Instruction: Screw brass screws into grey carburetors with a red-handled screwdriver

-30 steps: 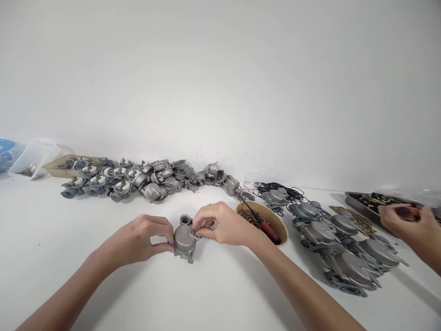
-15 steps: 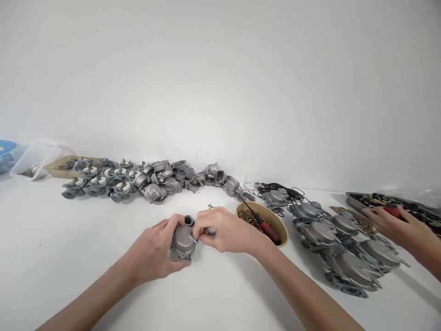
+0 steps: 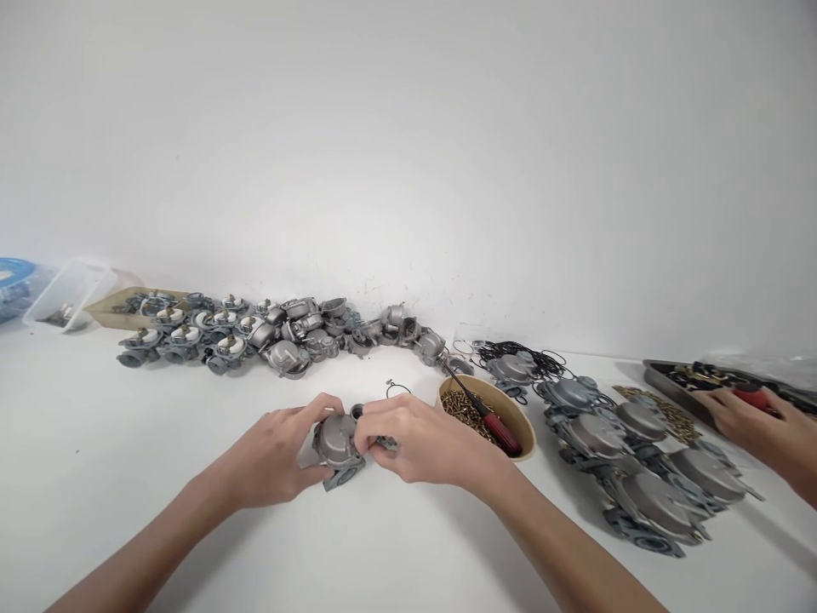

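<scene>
A grey metal carburetor [image 3: 337, 443] rests on the white table between my hands, its rounded bowl facing up. My left hand [image 3: 281, 447] grips it from the left, thumb at the lower edge and fingers over the top. On its right side, my right hand [image 3: 408, 438] has fingers and thumb closed against the part; the fingertips hide what is pinched there. A thin black ring [image 3: 398, 387] lies just behind my right hand. Nearby on the right is a tan bowl [image 3: 529, 434] of brass screws, with a red-handled screwdriver [image 3: 501, 432] leaning in it.
Several carburetors [image 3: 657, 498] are grouped at the right. Behind them lie black rings [image 3: 523, 356]. Another person's hand [image 3: 759, 426] holds a red handle by a dark tray [image 3: 664, 379]. More metal parts [image 3: 287, 358] line the wall, with a clear bin [image 3: 77, 289] far left.
The carburetor has turned between my hands, its round opening moving rightward and its flange now showing at the lower front. My right hand has shifted slightly down; the other person's hand has moved right.
</scene>
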A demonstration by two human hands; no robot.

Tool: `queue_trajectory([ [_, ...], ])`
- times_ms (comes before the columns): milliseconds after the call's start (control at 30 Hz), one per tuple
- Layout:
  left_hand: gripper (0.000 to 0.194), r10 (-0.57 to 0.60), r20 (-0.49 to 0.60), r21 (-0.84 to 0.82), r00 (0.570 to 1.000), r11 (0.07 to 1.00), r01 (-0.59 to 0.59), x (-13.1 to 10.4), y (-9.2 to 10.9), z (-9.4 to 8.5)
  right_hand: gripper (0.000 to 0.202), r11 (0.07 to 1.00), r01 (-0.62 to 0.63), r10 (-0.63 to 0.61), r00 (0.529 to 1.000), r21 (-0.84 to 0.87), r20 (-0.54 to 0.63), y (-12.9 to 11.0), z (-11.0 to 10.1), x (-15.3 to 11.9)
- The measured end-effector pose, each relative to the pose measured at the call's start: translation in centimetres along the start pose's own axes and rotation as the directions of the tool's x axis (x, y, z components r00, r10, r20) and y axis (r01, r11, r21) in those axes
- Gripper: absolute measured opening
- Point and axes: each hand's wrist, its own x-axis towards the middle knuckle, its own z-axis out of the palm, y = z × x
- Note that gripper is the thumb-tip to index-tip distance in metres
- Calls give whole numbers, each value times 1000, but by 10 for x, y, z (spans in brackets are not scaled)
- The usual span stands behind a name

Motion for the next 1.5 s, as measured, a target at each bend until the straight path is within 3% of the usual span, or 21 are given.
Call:
queue_trajectory([
  [233,60,36,47,-34,998,999,-35,-1,9,-3,21,996,27,-28,1000,-83,-7,-7,0,-2],
  [367,67,-34,63,-20,997,999,35,0,15,-2,17,999,16,-16,1000,-30,-8,-6,0,-2],
  [633,73,-47,14,17,999,999,47,3,14,10,18,998,21,-20,1000,-56,14,-10,-1,-2],
  [933,72,-44,8,-10,999,999,44,6,14,9,20,993,60,-58,998,-104,27,-16,0,-1],
  [1167,75,-52,31,-26,998,998,53,2,11,9,21,991,79,-83,996,-111,-25,-16,-2,-2],
  [1300,72,-59,60,-64,996,996,63,2,8,9,14,984,51,-72,991,-173,-114,-8,-9,-1],
  [1500,79,-63,56,-129,996,989,70,3,4,9,18,996,-27,29,999,-90,15,2,-9,1],
])
